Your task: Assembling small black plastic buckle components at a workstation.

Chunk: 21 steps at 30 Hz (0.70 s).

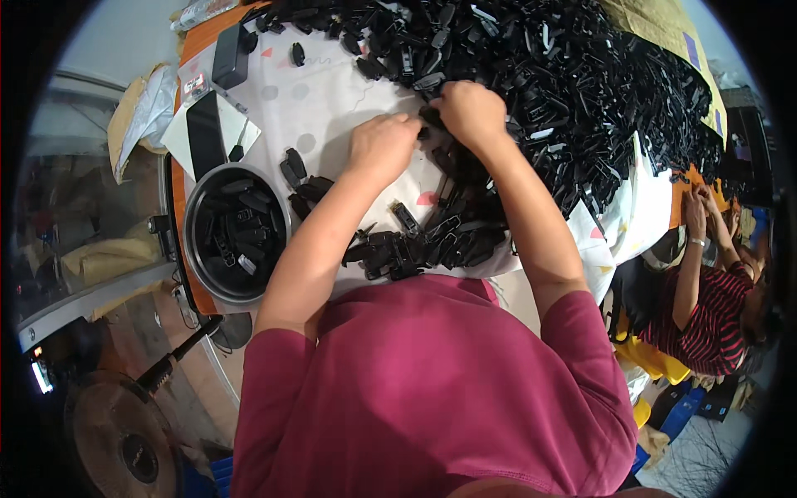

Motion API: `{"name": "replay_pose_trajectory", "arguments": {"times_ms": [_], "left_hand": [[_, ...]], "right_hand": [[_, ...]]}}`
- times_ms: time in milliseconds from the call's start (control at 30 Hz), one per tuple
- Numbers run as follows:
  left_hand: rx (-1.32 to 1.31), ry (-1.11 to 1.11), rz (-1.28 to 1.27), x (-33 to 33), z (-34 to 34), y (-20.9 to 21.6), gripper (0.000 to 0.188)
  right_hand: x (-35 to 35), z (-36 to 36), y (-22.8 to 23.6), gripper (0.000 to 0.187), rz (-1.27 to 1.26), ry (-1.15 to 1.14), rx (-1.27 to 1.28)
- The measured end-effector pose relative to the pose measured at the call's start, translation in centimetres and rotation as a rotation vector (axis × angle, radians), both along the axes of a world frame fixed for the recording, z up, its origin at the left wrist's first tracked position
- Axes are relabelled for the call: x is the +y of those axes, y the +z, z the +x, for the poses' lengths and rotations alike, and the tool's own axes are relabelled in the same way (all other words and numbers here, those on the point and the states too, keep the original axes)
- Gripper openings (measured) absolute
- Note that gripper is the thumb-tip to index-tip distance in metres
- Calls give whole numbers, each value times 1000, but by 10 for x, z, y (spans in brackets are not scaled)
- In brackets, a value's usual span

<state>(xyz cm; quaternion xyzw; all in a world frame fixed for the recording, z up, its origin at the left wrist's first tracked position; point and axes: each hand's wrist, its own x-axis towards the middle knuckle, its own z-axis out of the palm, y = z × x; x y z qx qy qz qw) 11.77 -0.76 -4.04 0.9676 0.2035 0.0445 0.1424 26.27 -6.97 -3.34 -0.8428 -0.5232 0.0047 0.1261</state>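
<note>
Both hands meet at the near edge of a great heap of black plastic clips (581,91), glossy, flat and oblong, which covers the far right of the surface (332,100). The left hand (382,143) is curled with fingers bent inward, and the right hand (469,112) is closed just beside it; between them they pinch a small black clip piece (425,126), mostly hidden by the fingers.

The surface is draped in a pale cloth with faint pink and grey shapes. A looser row of the same clips (432,245) lies near the person's chest, against the maroon shirt (432,382).

To the left sits a round metal bowl (193,249) with a dull grey rim, partly filled with black pieces. Just beyond it a flat black rectangular slab (205,133) lies on a white square sheet (176,137), and farther off stands a black box-shaped item (230,56). A small red-and-white label (195,83) sits at the orange edge of the surface.

At the far right another person in a red-and-black striped top (714,319) reaches toward the surface.
</note>
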Motion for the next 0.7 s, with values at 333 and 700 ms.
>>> {"name": "replay_pose_trajectory", "arguments": {"times_ms": [333,700], "left_hand": [[-599,465,-1097,-7,-44,24,32],[-807,314,-1105,-19,-45,51,27]], "right_hand": [[-21,-25,27,13,332,89,775],[-58,-51,67,33,499,384,352]]}}
